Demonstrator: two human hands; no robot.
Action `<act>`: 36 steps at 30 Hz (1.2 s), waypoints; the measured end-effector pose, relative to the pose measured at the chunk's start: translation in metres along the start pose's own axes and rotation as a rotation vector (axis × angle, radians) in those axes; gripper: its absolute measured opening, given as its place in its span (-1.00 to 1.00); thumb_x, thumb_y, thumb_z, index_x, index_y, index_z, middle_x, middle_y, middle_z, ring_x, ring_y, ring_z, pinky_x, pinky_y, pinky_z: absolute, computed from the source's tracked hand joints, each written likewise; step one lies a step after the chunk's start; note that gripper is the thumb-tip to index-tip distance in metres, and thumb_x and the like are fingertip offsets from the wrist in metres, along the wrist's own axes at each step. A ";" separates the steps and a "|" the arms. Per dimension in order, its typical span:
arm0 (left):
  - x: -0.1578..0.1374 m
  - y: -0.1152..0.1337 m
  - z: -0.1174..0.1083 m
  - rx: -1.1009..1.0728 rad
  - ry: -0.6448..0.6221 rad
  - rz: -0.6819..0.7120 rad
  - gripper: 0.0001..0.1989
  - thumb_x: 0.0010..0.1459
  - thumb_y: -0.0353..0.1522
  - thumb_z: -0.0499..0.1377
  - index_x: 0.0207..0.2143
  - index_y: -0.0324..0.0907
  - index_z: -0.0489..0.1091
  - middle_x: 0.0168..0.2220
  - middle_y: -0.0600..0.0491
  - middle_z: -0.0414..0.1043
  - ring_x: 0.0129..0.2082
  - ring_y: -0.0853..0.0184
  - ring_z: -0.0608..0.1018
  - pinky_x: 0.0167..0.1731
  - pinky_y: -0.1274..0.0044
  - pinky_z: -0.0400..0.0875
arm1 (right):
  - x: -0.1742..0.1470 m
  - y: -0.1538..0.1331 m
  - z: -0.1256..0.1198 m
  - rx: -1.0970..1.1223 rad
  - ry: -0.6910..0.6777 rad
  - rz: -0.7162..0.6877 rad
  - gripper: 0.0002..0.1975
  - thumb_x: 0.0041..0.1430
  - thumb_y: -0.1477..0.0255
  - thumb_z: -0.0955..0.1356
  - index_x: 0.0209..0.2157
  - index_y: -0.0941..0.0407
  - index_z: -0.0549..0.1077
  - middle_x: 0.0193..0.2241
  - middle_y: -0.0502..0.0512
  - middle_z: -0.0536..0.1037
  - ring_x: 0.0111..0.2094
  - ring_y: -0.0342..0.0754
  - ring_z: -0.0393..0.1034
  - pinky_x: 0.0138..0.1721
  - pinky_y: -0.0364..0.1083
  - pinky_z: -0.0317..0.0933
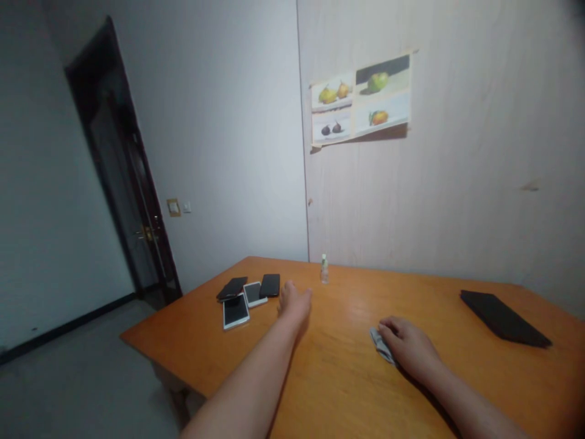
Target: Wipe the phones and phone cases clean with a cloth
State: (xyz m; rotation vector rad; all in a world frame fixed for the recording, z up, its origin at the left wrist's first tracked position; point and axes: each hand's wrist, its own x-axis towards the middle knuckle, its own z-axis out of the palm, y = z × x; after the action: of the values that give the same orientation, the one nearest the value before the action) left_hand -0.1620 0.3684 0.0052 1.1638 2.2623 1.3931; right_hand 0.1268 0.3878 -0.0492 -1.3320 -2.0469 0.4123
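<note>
My left hand reaches over the table just to the right of a black phone. Its thumb stands apart from the fingers, and nothing shows between them. Left of that phone lie a small white-framed phone, a larger white-framed device with a dark screen, and dark flat devices overlapping each other. My right hand rests on the tabletop with its fingers closed on a grey cloth, part of which is hidden under the hand.
A small clear bottle with a pale cap stands upright near the back edge of the orange-brown table. On the right lies a flat black object, like a closed laptop or folder. Fruit pictures hang on the wall behind; a door is at left.
</note>
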 end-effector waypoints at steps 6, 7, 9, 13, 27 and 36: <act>0.030 -0.017 -0.042 0.472 0.116 0.039 -0.41 0.02 -0.18 0.25 0.09 -0.18 0.26 0.20 -0.31 0.29 0.25 -0.15 0.27 0.17 0.10 0.09 | 0.001 -0.001 0.002 -0.001 -0.023 0.012 -0.65 0.26 0.22 0.20 -0.31 0.06 0.55 -0.28 0.14 0.61 -0.21 0.07 0.47 -0.24 -0.06 0.19; 0.034 -0.020 -0.047 0.519 0.125 0.044 -0.38 0.02 -0.15 0.25 0.10 -0.20 0.25 0.20 -0.33 0.29 0.25 -0.17 0.26 0.17 0.07 0.08 | 0.002 -0.001 0.002 -0.001 -0.025 0.016 -0.66 0.26 0.22 0.20 -0.31 0.06 0.55 -0.28 0.13 0.61 -0.21 0.06 0.47 -0.24 -0.06 0.19; 0.041 -0.025 -0.053 0.594 0.129 0.045 -0.30 -0.03 -0.06 0.27 0.09 -0.24 0.27 0.16 -0.38 0.32 0.22 -0.22 0.28 0.16 0.02 0.06 | 0.002 -0.001 0.003 -0.002 -0.025 0.022 -0.67 0.26 0.23 0.20 -0.31 0.06 0.55 -0.28 0.14 0.60 -0.22 0.06 0.47 -0.24 -0.06 0.18; 0.055 -0.034 -0.053 0.688 0.112 0.042 -0.21 -0.07 0.09 0.23 0.09 -0.22 0.29 0.16 -0.35 0.36 0.20 -0.22 0.31 0.13 0.01 0.08 | 0.003 -0.001 0.004 -0.004 -0.018 0.044 -0.67 0.26 0.23 0.21 -0.31 0.05 0.55 -0.30 0.14 0.60 -0.25 0.05 0.46 -0.23 -0.06 0.18; 0.075 -0.045 -0.051 0.738 0.126 -0.037 -0.38 -0.04 -0.04 0.27 0.01 -0.20 0.34 0.10 -0.35 0.41 0.18 -0.20 0.34 0.08 0.02 0.16 | 0.001 -0.010 0.001 0.001 0.004 0.094 -0.72 0.26 0.26 0.23 -0.30 0.04 0.54 -0.27 0.12 0.60 -0.23 0.02 0.46 -0.21 -0.09 0.17; 0.082 -0.030 -0.062 0.398 0.194 -0.157 -0.28 -0.15 -0.01 0.30 -0.01 -0.26 0.32 0.05 -0.46 0.42 0.11 -0.34 0.41 -0.01 0.00 0.28 | -0.001 -0.015 -0.003 0.009 -0.003 0.099 -0.72 0.26 0.27 0.23 -0.30 0.06 0.54 -0.27 0.15 0.59 -0.23 0.03 0.45 -0.22 -0.08 0.17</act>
State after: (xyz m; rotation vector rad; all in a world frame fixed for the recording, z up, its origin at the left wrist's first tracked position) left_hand -0.2664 0.3816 0.0281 0.9572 2.7923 1.0674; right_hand 0.1188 0.3802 -0.0381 -1.4321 -1.9852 0.4665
